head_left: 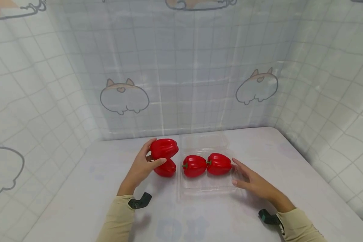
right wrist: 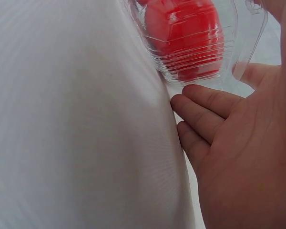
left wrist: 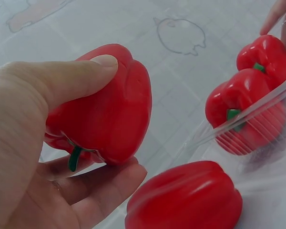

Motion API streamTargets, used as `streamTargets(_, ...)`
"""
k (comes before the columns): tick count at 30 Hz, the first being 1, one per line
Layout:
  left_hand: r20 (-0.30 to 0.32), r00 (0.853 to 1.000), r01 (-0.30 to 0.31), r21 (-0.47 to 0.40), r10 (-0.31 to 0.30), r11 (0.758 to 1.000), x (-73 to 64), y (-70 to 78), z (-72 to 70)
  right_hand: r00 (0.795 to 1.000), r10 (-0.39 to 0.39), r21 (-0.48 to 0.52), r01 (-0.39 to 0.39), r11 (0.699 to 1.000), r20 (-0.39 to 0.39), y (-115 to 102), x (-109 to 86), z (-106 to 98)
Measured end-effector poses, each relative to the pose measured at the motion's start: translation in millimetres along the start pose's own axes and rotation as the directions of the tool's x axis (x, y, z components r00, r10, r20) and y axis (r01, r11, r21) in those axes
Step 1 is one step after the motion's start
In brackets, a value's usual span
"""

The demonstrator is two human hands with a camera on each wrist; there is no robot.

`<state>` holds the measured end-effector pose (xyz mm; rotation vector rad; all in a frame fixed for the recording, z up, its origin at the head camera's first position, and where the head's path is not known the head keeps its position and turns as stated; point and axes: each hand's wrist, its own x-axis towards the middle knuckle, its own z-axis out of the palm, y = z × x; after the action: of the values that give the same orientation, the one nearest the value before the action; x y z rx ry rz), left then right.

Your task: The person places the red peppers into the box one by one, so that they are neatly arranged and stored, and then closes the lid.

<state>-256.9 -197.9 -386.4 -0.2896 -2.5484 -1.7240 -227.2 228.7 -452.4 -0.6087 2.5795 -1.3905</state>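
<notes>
My left hand (head_left: pixel 140 167) grips a red bell pepper (left wrist: pixel 109 109), thumb on its side and fingers underneath, green stem toward the palm. Below it, a second red bell pepper (head_left: pixel 166 169) lies on the table left of a clear plastic container (head_left: pixel 205 184). Two more red peppers sit side by side in that container, a left one (head_left: pixel 194 167) and a right one (head_left: pixel 219 164), both with green stems pointing left. At the container's right end is my right hand (head_left: pixel 254 183), its fingers extended and fingertips right at the ridged plastic wall (right wrist: pixel 195 62).
The container's clear lid (head_left: pixel 204 140) lies folded back toward the rear of the white table (head_left: pixel 181 218). Grid-patterned curtains with cartoon animals (head_left: pixel 124 97) stand behind the table and along both sides.
</notes>
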Motion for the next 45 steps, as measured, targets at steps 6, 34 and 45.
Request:
streamTargets(6,0.014,1.0,-0.012,0.029,0.011,1.0,0.6,5.1,6.2,1.0,0.008,-0.001,-0.008,1.0,-0.001,-3,0.8,0)
streamTargets(34,0.083,0.995,-0.059,0.008,0.058,0.998,-2.6,13.5,29.4,1.0,-0.012,0.012,0.012,1.0,0.001,0,0.6,1)
streamTargets(45,0.11,0.991,-0.091,0.082,0.081,0.993,-4.9,17.8,39.7,1.0,0.004,0.001,-0.004,1.0,-0.007,1,1.3,0)
